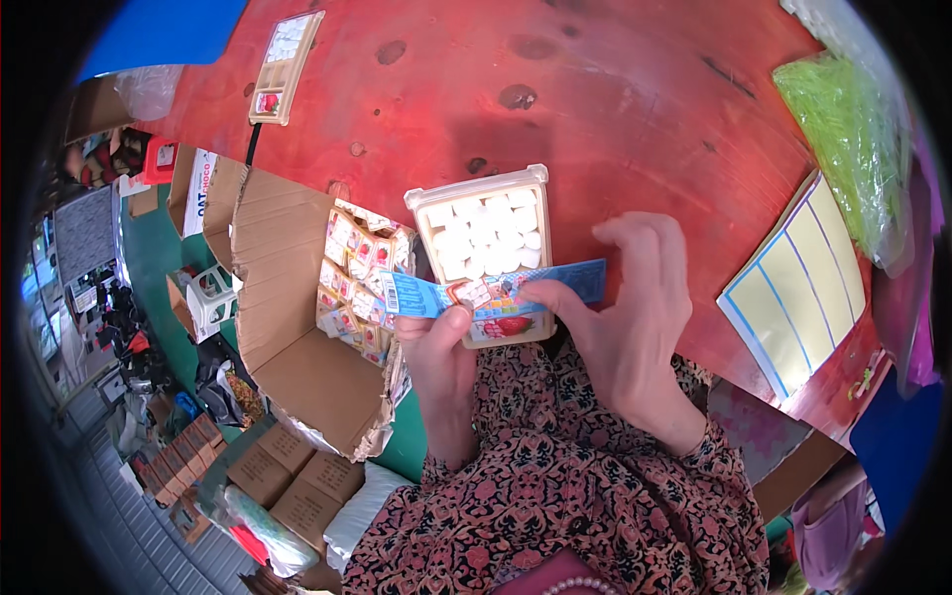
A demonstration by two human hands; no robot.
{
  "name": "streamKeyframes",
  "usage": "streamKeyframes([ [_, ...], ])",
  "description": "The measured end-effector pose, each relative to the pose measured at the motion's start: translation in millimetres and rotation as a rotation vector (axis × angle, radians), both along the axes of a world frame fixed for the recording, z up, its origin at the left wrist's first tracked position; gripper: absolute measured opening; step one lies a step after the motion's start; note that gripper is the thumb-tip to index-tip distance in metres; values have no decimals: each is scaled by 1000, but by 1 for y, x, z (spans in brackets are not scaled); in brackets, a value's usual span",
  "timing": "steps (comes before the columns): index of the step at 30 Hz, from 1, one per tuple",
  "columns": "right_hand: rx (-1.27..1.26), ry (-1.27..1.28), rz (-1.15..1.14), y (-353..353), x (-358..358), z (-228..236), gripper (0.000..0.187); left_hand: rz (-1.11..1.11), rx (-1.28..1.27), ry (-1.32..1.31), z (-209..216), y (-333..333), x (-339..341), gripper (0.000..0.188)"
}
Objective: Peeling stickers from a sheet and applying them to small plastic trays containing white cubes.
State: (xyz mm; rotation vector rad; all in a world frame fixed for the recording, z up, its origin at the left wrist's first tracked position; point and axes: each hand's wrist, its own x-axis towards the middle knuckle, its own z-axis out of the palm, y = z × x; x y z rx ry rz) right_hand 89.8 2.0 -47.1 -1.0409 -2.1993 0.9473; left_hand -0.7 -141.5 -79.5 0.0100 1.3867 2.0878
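A shallow clear-lidded tray (481,260) of white marshmallow-like pieces rests at the table's near edge, tilted slightly. Across its lower part lies a blue printed label strip (421,296), its ends sticking out on both sides. My left hand (438,372) pinches the strip near the tray's lower left corner, thumb on top. On the right, the thumb of my right hand (635,307) presses on the strip, while the other fingers arch above the table, apart from the thumb. A strawberry picture shows at the tray's near end.
An open cardboard box (283,283) at my left holds several small printed packs (352,283). Another tray (286,69), partly filled, lies at the far left of the red table (615,89). Yellow label sheets (803,288) and a green plastic bag (843,139) lie at right.
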Motion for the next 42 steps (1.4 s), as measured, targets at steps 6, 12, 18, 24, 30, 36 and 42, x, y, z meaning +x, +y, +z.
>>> streamKeyframes([
  [6,153,125,-28,-7,8,4,36,1,2,115,13,1,6,57],
  [12,-98,291,95,-12,12,-1,25,20,46,200,12,-4,6,62],
  [18,-451,381,288,-7,23,3,28,-82,240,158,14,-4,1,55],
  [24,-350,455,549,-4,37,0,30,-346,581,537,-5,11,-26,37],
  [30,-241,507,564,-12,42,-5,33,-736,560,806,4,11,-51,28],
  [36,-262,594,532,-14,43,-11,26,-882,462,856,17,15,-56,23],
  [42,-398,613,546,-18,48,-14,25,-1000,435,849,20,12,-62,22],
])
